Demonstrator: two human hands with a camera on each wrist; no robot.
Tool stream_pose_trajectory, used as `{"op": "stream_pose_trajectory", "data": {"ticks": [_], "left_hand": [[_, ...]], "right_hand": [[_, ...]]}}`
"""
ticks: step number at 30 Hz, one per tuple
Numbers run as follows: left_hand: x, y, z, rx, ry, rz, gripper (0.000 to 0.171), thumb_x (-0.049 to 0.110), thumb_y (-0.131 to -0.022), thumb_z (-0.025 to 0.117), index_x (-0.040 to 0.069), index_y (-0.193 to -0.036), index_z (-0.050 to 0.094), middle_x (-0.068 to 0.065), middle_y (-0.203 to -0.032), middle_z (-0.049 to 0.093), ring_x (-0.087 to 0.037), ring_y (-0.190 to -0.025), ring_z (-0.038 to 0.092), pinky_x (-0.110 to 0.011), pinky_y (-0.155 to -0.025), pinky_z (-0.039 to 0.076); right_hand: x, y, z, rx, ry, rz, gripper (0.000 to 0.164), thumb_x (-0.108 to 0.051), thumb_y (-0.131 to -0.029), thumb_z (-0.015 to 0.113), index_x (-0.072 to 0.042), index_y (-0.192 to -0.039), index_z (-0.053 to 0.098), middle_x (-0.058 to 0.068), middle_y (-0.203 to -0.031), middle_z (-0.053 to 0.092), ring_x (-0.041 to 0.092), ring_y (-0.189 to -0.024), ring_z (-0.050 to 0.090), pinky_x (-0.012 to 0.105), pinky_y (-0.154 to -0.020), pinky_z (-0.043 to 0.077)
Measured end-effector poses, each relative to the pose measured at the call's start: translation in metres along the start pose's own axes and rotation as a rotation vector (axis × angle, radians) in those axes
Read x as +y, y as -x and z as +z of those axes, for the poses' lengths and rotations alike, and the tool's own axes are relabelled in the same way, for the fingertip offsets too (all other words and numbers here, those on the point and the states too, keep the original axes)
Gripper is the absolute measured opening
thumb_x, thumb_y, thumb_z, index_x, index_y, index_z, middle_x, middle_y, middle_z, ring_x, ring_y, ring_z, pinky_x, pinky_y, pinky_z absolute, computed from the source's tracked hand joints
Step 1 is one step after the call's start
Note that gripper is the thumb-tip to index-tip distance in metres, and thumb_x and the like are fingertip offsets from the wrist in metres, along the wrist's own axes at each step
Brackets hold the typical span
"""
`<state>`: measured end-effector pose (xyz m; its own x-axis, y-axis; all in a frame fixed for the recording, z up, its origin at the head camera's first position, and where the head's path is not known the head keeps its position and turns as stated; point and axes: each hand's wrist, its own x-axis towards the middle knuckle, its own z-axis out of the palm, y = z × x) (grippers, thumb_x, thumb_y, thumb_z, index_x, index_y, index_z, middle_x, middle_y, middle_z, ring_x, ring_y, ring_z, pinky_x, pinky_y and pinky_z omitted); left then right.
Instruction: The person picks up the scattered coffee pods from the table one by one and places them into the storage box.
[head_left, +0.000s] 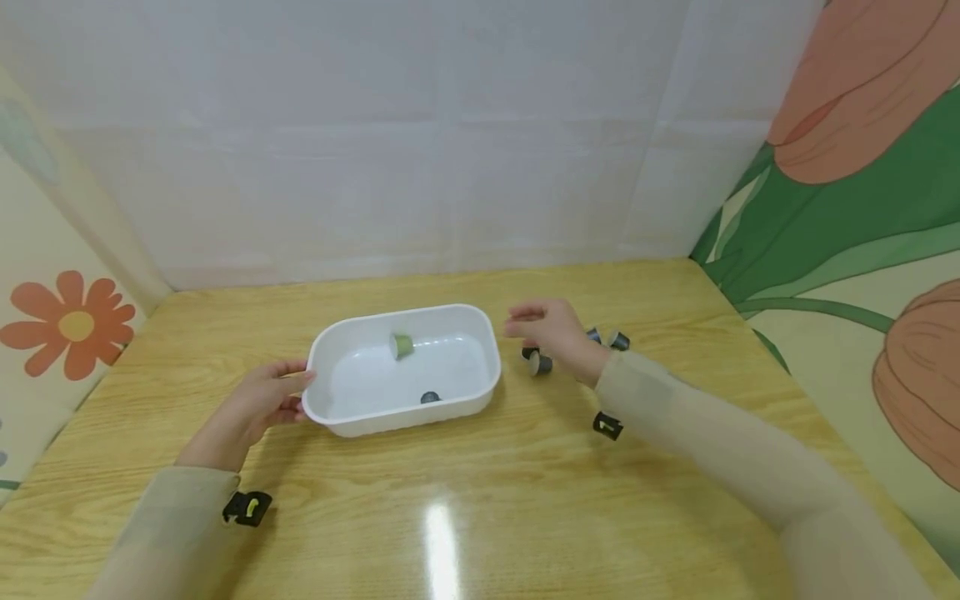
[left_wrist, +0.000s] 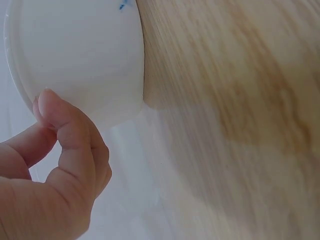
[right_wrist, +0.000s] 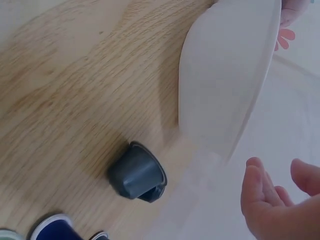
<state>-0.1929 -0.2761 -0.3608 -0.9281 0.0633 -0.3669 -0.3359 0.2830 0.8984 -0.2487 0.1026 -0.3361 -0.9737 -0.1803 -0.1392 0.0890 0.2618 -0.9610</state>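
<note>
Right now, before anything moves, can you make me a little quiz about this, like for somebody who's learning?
1. How many things can you see inside the white tub?
2. True or false: the left hand grips the near-left end of the white tub.
3. What does the right hand hold?
A) the white tub
B) nothing
C) a spoon

Key:
1. Two: a green capsule and a dark capsule.
2. True.
3. B; the right wrist view shows it empty.

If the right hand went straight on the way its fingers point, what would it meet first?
Likely the tub, at the rim nearest the right hand; height is unclear, so it might pass over instead.
</note>
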Motion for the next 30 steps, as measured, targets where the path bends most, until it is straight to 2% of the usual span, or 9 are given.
{"op": "stream_pose_trajectory", "data": {"ticks": [6,14,23,30], "left_hand": [[0.000,0.000,-0.001,-0.004,-0.001,0.002,0.054,0.015,-0.103,0.047,-0.014,-0.141,0.022,0.001,-0.077,0.057,-0.009,-0.062,0.057,-0.021,-0.059,0.054],[-0.002,-0.001,-0.001,-0.002,0.003,-0.009,0.054,0.015,-0.103,0.047,-0.013,-0.142,0.023,0.000,-0.078,0.058,-0.010,-0.063,0.058,-0.022,-0.060,0.055],[-0.002,-0.001,-0.002,0.007,-0.015,-0.015,0.054,0.017,-0.104,0.046,-0.014,-0.142,0.023,0.000,-0.079,0.059,-0.011,-0.065,0.058,-0.023,-0.061,0.055],[-0.003,-0.003,-0.002,0.001,-0.014,-0.006,0.053,0.017,-0.104,0.046,-0.014,-0.141,0.024,0.000,-0.078,0.058,-0.010,-0.064,0.058,-0.023,-0.060,0.054]], "right_hand": [[0.005,0.010,-0.013,-0.001,-0.012,-0.013,0.039,-0.007,-0.094,0.065,0.006,-0.129,0.055,0.023,-0.124,0.060,0.028,-0.106,0.063,0.043,-0.095,0.050],[0.012,0.021,-0.027,0.024,-0.041,0.024,0.040,-0.005,-0.094,0.063,0.006,-0.131,0.053,0.023,-0.126,0.059,0.030,-0.110,0.061,0.044,-0.099,0.047],[0.024,0.029,-0.039,0.047,-0.003,-0.023,0.038,-0.004,-0.095,0.061,0.009,-0.130,0.053,0.027,-0.127,0.057,0.029,-0.108,0.063,0.048,-0.097,0.048],[0.032,0.035,-0.052,0.059,-0.013,-0.018,0.039,-0.010,-0.096,0.062,0.007,-0.130,0.054,0.023,-0.126,0.059,0.025,-0.107,0.063,0.047,-0.099,0.046]]}}
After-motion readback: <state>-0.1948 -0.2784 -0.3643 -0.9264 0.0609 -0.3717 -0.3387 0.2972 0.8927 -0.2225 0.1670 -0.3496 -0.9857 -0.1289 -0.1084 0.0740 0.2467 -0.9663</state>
